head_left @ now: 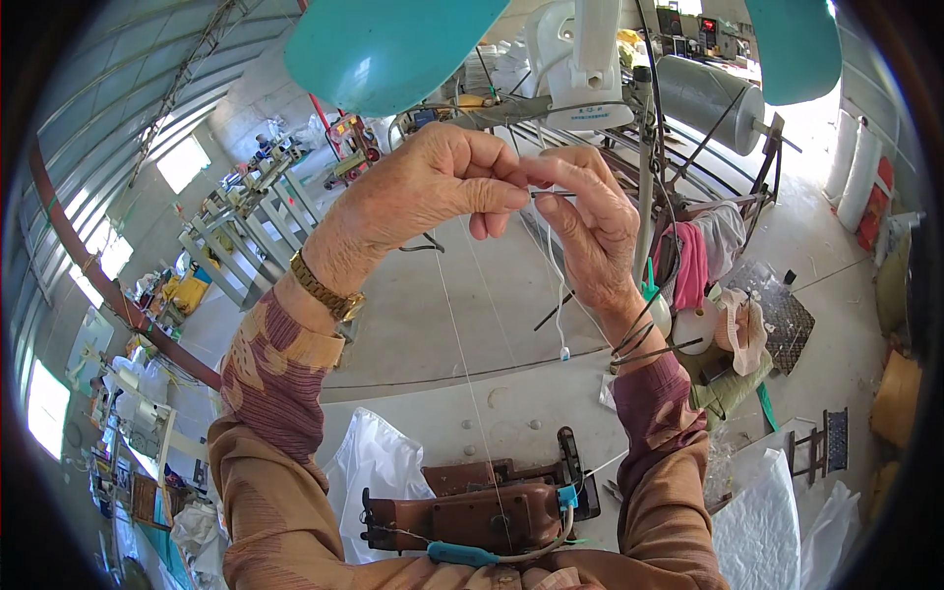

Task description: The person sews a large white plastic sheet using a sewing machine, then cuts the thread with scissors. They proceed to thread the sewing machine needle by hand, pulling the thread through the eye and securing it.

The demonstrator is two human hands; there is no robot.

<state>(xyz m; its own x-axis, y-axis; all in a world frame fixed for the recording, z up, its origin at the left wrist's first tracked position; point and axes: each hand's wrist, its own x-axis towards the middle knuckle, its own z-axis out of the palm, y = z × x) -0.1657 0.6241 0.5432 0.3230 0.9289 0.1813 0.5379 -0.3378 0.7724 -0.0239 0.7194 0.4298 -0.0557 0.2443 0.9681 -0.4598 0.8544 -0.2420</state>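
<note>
My left hand (433, 192) and my right hand (595, 226) are raised and meet fingertip to fingertip. Thumb and fingers of the left are pressed together in a pinch. A fine white thread (455, 329) hangs from under it, down to a brown machine (501, 516) low in front of me. The right thumb and index finger are also closed, with a thin dark line showing at their tips; what it is cannot be made out. Beside the right wrist are a bent dark wire (649, 344) and a white cord (559, 285) with a small end piece.
Large teal blades (393, 49) and a white machine head (585, 69) hang overhead. A grey cylinder (710, 103) sits on the metal frame at upper right. Pink cloth (691, 265) hangs on the right. White sheeting (379, 457) lies beside the brown machine.
</note>
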